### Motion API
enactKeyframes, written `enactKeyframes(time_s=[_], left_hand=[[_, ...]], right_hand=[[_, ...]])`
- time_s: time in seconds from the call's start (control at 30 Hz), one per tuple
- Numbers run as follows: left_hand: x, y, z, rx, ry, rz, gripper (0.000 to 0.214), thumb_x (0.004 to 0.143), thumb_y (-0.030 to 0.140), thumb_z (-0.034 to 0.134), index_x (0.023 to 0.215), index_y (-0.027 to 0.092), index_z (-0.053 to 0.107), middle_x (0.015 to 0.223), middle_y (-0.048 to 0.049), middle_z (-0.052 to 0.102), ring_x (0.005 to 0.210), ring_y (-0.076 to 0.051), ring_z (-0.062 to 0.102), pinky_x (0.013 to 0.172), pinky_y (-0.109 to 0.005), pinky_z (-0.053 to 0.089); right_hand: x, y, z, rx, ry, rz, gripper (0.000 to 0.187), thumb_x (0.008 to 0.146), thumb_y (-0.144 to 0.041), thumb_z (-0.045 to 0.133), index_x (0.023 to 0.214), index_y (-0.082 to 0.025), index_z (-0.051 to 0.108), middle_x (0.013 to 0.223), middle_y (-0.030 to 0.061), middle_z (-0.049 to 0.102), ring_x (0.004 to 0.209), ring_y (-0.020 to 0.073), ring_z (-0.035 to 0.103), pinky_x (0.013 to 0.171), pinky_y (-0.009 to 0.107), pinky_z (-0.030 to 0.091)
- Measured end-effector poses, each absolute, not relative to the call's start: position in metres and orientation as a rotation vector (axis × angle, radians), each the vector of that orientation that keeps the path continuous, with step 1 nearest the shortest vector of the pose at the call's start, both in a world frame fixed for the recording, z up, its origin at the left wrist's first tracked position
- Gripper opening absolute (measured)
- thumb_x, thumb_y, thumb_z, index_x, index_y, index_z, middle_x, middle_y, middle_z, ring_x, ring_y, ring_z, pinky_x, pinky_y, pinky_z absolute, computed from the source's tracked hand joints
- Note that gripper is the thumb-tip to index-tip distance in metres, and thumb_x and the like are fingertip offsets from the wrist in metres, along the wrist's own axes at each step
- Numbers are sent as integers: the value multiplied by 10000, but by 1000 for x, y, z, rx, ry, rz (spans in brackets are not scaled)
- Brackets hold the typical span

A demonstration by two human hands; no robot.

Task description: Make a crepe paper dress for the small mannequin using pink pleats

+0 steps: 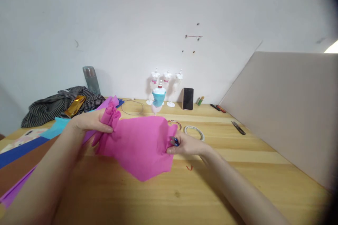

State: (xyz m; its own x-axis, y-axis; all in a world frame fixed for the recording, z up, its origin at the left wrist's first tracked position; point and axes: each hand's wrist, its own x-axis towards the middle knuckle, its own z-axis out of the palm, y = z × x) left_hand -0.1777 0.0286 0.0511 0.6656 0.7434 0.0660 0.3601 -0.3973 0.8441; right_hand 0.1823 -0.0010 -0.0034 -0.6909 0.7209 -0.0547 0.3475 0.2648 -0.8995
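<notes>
A sheet of pink crepe paper is stretched between my two hands above the table. My left hand is closed on its bunched, rolled end. At the opposite edge, my right hand pinches the paper and also holds small scissors, of which a blue part and a bit of metal show. The rest of the scissors is hidden by my fingers. Just behind the sheet stands a mini dress form wrapped in light blue, with a red band at its neck.
White dress forms stand by the wall, near a phone. Tape rolls lie behind my right hand, pliers farther right. Coloured paper, striped cloth and a bottle occupy the left. A panel borders the right.
</notes>
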Motion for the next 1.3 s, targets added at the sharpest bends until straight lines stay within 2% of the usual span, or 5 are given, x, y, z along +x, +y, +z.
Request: enactKeyframes(time_s=[0.1, 0.33, 0.47, 0.97, 1.3], left_hand=[[-182, 29, 51, 1916, 842, 376, 260, 675, 370, 747, 820, 172, 663, 832, -46, 688, 838, -251, 649, 789, -361, 535], [-171, 30, 44, 1591, 813, 879, 566, 545, 281, 846, 1058, 192, 623, 964, -73, 702, 906, -280, 663, 784, -361, 548], [-154, 30, 50, 1385, 814, 1068, 497, 549, 272, 843, 997, 152, 665, 932, -110, 725, 832, -270, 690, 722, -335, 578], [-108, 1, 63, 1062, 828, 1290, 527, 652, 118, 738, 1169, 147, 639, 1014, -113, 735, 908, -280, 708, 803, -371, 600], [-105, -1, 60, 1120, 878, 1203, 364, 717, 220, 739, 1067, 148, 671, 1022, -125, 730, 939, -280, 694, 858, -391, 564]], right_hand=[[178, -2, -6, -954, -2130, 1451, 343, 627, -420, 761, 767, -207, 532, 680, -42, 509, 608, 120, 469, 566, 249, 385], [187, 5, -8, -930, -1881, 1524, 393, 625, -515, 776, 734, -188, 587, 703, -11, 583, 659, 140, 535, 646, 278, 461], [197, 9, -6, -934, -1640, 1427, 432, 577, -500, 822, 807, -190, 629, 784, 28, 646, 723, 179, 598, 686, 319, 502], [208, -7, 36, -1086, -1322, 1027, 377, 537, -493, 819, 618, -198, 599, 616, 6, 598, 594, 173, 564, 594, 314, 474], [210, -11, 46, -1223, -1494, 968, 410, 579, -497, 782, 556, -198, 503, 505, -22, 482, 471, 118, 427, 453, 272, 347]])
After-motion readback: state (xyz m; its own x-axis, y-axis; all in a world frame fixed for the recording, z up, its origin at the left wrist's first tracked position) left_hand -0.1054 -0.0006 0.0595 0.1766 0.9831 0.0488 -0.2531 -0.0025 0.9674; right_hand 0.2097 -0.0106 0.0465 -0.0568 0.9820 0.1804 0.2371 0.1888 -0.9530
